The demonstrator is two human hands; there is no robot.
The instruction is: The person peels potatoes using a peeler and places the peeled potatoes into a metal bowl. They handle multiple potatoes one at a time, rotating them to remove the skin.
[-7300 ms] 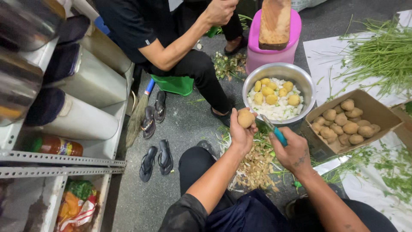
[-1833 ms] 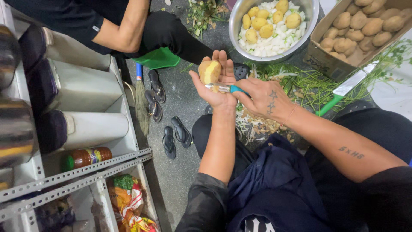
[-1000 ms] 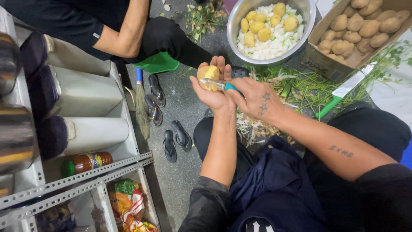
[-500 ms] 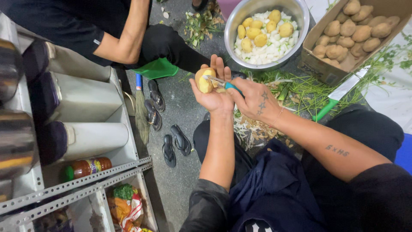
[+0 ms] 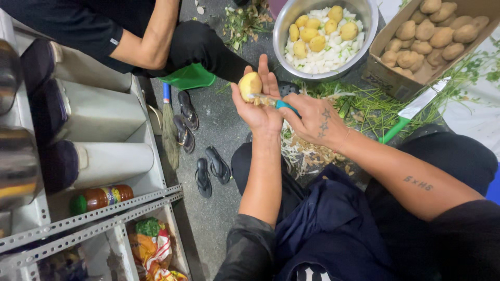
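Pale yellow and partly peeled, a potato point(image 5: 250, 85) sits in the left hand point(image 5: 259, 106), whose palm faces up and whose fingers cup it from below and behind. The right hand point(image 5: 312, 118) is closed around a peeler point(image 5: 276, 103) with a teal handle; its metal head touches the lower side of the potato. Both hands meet at the potato, held above the person's lap and over a heap of peelings point(image 5: 307, 153) on the grey floor.

Just beyond the hands stands a steel bowl point(image 5: 281, 26) holding peeled yellow potatoes among white chopped pieces. To its right a cardboard box point(image 5: 388, 78) holds unpeeled brown potatoes. Green stalks point(image 5: 375, 106) lie scattered between the box and the hands, and a knife with a green handle point(image 5: 411, 112) lies across them.

At the top left another person in black crouches, one forearm point(image 5: 151, 39) bent at the elbow, with a green stool point(image 5: 190, 77) under them. Black sandals point(image 5: 200, 151) lie in pairs on the floor near a small broom point(image 5: 167, 130). A metal shelf unit point(image 5: 99, 226) at the left carries large steel containers, a bottle with a green cap point(image 5: 101, 198) and packets below.
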